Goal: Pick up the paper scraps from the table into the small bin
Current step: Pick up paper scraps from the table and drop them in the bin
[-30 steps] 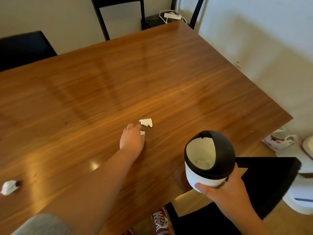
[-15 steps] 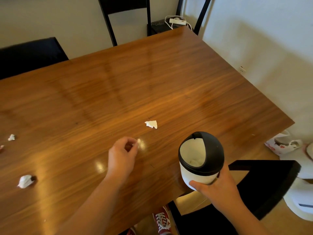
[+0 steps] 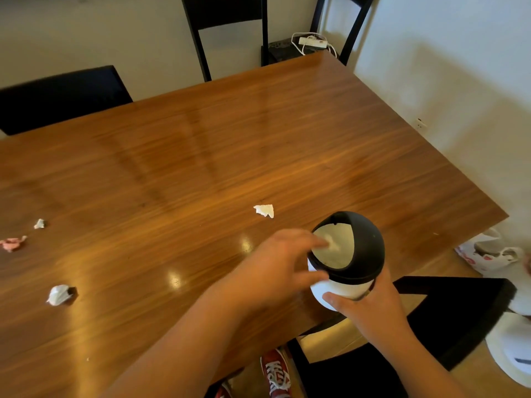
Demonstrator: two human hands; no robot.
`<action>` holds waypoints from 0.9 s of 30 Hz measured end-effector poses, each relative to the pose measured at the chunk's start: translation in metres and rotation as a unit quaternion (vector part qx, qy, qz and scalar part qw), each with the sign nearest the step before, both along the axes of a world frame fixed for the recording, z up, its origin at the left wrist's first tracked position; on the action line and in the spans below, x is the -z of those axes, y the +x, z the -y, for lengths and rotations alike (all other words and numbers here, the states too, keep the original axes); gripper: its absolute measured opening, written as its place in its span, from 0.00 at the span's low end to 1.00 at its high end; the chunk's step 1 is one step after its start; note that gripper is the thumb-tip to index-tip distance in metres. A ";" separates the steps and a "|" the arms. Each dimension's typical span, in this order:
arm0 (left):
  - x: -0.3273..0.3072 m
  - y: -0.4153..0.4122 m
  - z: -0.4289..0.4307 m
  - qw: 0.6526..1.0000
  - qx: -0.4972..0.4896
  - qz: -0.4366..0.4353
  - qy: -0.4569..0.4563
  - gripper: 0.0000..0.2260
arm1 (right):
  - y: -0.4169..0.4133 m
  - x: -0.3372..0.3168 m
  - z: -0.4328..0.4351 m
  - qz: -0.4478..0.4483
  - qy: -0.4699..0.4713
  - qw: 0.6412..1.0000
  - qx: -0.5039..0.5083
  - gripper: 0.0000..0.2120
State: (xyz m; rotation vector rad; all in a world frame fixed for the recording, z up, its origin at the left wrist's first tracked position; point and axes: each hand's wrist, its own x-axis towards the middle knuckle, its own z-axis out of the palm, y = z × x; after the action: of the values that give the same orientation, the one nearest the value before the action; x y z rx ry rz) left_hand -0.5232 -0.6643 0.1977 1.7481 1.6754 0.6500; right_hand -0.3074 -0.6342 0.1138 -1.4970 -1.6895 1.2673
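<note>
My right hand [image 3: 366, 310] grips the white base of the small bin [image 3: 366, 254], whose black domed lid has its opening tilted toward me, held just off the table's near right edge. My left hand [image 3: 275, 262] reaches to that opening, fingertips pinched on a small white scrap [image 3: 332, 244], which is blurred at the mouth. A torn white scrap [image 3: 264, 210] lies on the wooden table [image 3: 258, 133] just beyond my left hand. At the left lie a crumpled white ball [image 3: 59, 294], a tiny white scrap [image 3: 39, 224] and a pink scrap [image 3: 13, 243].
Black chairs stand at the far left [image 3: 63, 96], at the back [image 3: 227, 27] and under my right arm [image 3: 448, 320]. A white power strip [image 3: 312, 41] lies behind the far corner. A plastic bag [image 3: 488, 255] sits on the floor right. My red shoe [image 3: 275, 372] shows below.
My left hand lifted a small scrap from the table and carried it right to the bin's opening. My right hand brought the bin slightly closer and higher.
</note>
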 end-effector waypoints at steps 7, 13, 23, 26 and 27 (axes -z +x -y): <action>0.048 -0.017 -0.010 0.994 -0.103 0.024 -0.001 0.14 | 0.010 0.005 -0.001 0.005 -0.020 1.000 0.006 0.52; 0.108 -0.059 -0.073 0.966 -0.179 -0.142 -0.119 0.19 | 0.017 0.017 -0.003 0.009 -0.027 0.999 0.015 0.53; 0.153 -0.064 -0.116 0.939 -0.178 -0.269 -0.117 0.15 | 0.027 0.030 -0.012 0.016 -0.022 0.999 0.033 0.56; 0.155 -0.061 -0.115 0.947 -0.178 -0.241 -0.116 0.06 | 0.027 0.028 -0.016 0.018 -0.020 0.999 0.038 0.55; 0.154 -0.060 -0.114 0.948 -0.184 -0.230 -0.122 0.05 | 0.026 0.027 -0.017 0.018 -0.023 0.999 0.040 0.54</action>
State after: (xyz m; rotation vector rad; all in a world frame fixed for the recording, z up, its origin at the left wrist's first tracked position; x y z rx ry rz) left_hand -0.5836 -0.5507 0.0433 1.4936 2.3254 0.1719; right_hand -0.2815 -0.6173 0.0865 -1.6074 -1.6166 1.2502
